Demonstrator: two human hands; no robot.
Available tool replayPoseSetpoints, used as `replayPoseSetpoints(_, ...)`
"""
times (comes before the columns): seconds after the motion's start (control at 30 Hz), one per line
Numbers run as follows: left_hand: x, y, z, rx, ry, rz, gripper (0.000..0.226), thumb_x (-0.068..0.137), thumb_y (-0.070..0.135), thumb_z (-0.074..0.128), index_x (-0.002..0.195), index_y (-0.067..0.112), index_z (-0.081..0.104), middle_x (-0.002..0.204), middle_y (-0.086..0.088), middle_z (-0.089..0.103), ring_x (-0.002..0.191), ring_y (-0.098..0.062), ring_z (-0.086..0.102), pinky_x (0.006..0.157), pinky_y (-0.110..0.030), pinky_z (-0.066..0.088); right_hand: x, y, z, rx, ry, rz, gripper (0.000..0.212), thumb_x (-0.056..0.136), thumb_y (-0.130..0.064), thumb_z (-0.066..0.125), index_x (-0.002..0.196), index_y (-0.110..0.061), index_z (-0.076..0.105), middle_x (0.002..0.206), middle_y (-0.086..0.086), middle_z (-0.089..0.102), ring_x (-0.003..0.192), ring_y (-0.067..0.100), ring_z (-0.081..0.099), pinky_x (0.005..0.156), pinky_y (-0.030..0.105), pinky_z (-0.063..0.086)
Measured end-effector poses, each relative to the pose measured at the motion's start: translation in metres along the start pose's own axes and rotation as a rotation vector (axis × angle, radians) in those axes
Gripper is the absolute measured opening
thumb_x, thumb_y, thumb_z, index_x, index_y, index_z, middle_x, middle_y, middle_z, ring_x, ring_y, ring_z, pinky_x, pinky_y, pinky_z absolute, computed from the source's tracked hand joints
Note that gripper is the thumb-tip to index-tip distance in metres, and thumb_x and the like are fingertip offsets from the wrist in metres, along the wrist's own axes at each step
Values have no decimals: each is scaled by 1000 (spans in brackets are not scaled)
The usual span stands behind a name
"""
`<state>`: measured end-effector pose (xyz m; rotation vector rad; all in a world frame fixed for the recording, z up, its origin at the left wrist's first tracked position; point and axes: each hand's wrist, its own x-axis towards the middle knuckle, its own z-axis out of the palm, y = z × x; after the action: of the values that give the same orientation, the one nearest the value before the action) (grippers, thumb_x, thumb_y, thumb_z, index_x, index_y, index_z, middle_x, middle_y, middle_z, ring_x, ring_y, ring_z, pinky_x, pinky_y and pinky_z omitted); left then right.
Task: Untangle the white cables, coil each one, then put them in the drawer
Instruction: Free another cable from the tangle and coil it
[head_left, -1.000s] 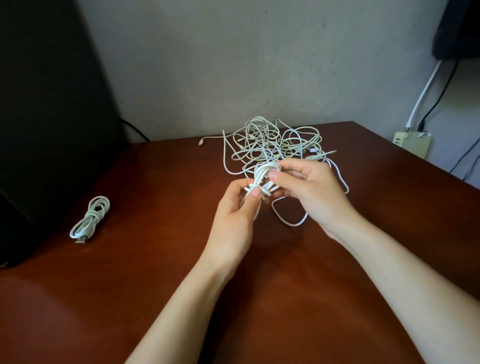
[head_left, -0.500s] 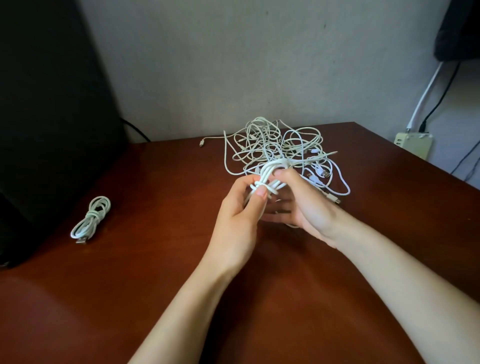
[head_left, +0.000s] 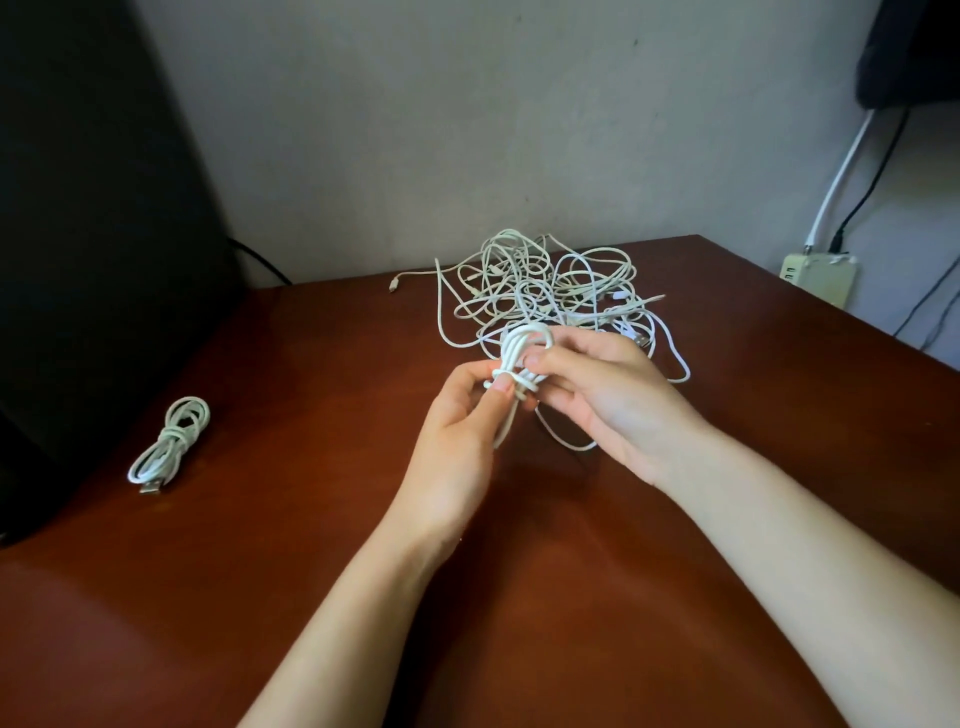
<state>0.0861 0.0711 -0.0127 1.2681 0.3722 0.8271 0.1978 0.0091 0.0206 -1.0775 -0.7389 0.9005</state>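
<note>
Where the hands meet: a small coil (head_left: 521, 349) of white cable is held up above the table (head_left: 311, 571), its loops bunched together with a turn of cable wrapped across the middle.
Grip from the left: the left hand (head_left: 457, 431) has its fingers curled, and thumb and forefinger pinch the small coil at the wrapped turn.
Grip from the right: the right hand (head_left: 608, 400) curls round the same coil, its thumb pressed on the loops just above the wrap.
Hanging strand: one strand (head_left: 503, 428) drops from the small coil between the two hands.
Heap: the tangle (head_left: 545, 291) of white cables lies on the table just behind the hands, toward the wall (head_left: 415, 130), with one loose end (head_left: 396, 286) reaching out to the left.
Done cable: a tied coil (head_left: 169, 444) lies flat near the table's left side, well apart from the hands.
Edges: a dark panel (head_left: 93, 208) stands at the left and a pale socket box (head_left: 821, 275) sits beyond the table's right edge.
</note>
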Motion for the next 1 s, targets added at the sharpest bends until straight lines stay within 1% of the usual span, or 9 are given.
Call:
replayPoseSetpoints(0.1,1,-2,-1,-14,9,-4,24,84,25,56,99,6,60,82,-6,62,85,-25,46,94,-46,38,1,2,2,66,70,-19,27,87,11,54,112,3,59,91,15,66,80,18,65,67,24,55)
replayPoseSetpoints(0.2,2,-1,-1,-46,24,-3,17,83,25,56,86,12,66,81,-14,54,77,-25,36,86,-45,30,0,8,5,64,134,-31,29,85,5,62,113,5,57,102,19,67,88,19,66,81,29,55)
replayPoseSetpoints(0.3,1,0,-1,-38,23,-21,18,83,26,56,75,19,71,91,-15,49,90,-26,35,85,-43,27,-2,9,7,18,170,-44,28,84,0,66,111,3,60,104,19,69,91,21,68,90,34,54)
replayPoseSetpoints(0.4,0,1,-1,9,44,-23,19,82,27,55,74,19,70,82,-14,50,69,-22,37,80,-40,30,-3,8,6,8,156,-67,21,85,4,63,105,-4,60,100,17,70,89,21,68,85,33,56)
replayPoseSetpoints(0.47,-1,1,0,33,51,-26,19,82,28,54,78,15,68,77,-12,53,62,-12,37,73,-35,31,-3,6,5,4,134,-73,20,86,5,61,102,-7,59,94,15,71,85,21,67,81,32,57)
replayPoseSetpoints(0.57,-1,2,0,36,55,-36,18,91,22,54,80,12,65,75,-9,52,60,-10,35,63,-28,27,-4,4,4,41,109,-66,22,85,4,62,103,-7,58,86,12,70,79,19,65,72,30,56)
replayPoseSetpoints(0.63,-2,5,1,19,60,-45,24,99,14,46,83,8,62,76,-9,50,60,-10,35,61,-26,26,-3,4,5,106,86,-50,20,85,3,62,102,-7,58,85,12,68,76,18,64,67,27,55)
replayPoseSetpoints(0.9,-5,8,8,-49,96,-89,13,100,11,43,98,6,54,65,1,54,58,-9,35,58,-25,26,-3,6,6,190,81,-53,13,88,0,59,100,-6,57,86,14,69,74,18,66,61,23,52)
replayPoseSetpoints(1.0,-4,10,9,-64,128,-97,12,98,10,48,109,14,47,73,-6,59,62,-11,41,59,-24,30,-4,6,6,208,109,-55,14,89,1,59,101,-5,57,88,16,69,77,22,68,62,26,54)
